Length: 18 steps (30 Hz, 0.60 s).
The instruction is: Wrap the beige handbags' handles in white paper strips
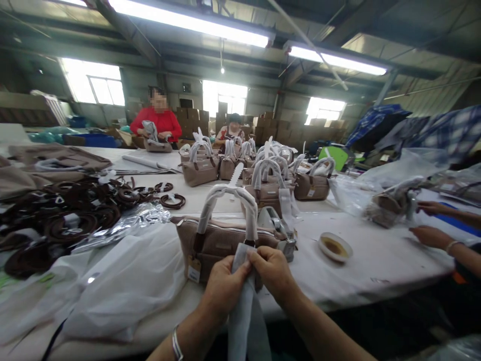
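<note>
Handbag [215,239]: near table [364,265] front edge
Handle [205,215]: wrapped, likely done
Strip [241,313]: tail loose, unfinished; left hand [224,285], right hand [273,272] pinching

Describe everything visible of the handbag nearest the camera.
The brown, ribbed, fabric-like handbag stands upright on the table. A zip crosses its top; white wrapping covers its raised handle, topped by a toothed strip. A tag hangs at its front left. At the handle's right base, the left hand and right hand pinch a pale band.
</note>
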Tool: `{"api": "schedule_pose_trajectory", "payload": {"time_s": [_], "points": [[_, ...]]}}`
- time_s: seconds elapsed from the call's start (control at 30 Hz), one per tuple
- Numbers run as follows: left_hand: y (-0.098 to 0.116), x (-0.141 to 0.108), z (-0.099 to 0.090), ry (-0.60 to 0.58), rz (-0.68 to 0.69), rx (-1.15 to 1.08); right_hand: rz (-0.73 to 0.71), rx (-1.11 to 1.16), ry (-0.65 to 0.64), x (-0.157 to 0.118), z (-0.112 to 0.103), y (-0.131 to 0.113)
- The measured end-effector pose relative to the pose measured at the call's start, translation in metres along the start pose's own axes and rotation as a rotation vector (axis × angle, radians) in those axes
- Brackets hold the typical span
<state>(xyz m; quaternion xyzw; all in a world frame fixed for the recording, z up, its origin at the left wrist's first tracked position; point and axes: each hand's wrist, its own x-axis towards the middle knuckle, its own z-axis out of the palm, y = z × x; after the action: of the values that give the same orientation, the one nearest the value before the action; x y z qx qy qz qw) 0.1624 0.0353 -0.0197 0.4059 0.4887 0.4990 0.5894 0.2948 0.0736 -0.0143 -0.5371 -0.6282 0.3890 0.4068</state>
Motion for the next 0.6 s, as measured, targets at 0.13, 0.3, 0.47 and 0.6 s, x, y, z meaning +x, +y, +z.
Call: {"api": "schedule_pose_trajectory", "payload": {"time_s": [0.13,0.3,0.47,0.6], "points": [[0.0,0.002,-0.003,-0.015,-0.015,0.082,-0.025,0.04,0.062,-0.002,0.009,0.007],[0.0,0.006,-0.005,0.029,-0.055,0.081,-0.121,0.042,0.044,-0.008,-0.025,0.011],[0.0,0.01,-0.004,0.024,-0.123,0.048,-0.009,0.02,0.456,0.03,-0.103,0.041],[-0.001,0.011,-0.001,0.051,-0.132,0.042,0.172,-0.03,0.389,0.074,-0.122,0.081]]}}
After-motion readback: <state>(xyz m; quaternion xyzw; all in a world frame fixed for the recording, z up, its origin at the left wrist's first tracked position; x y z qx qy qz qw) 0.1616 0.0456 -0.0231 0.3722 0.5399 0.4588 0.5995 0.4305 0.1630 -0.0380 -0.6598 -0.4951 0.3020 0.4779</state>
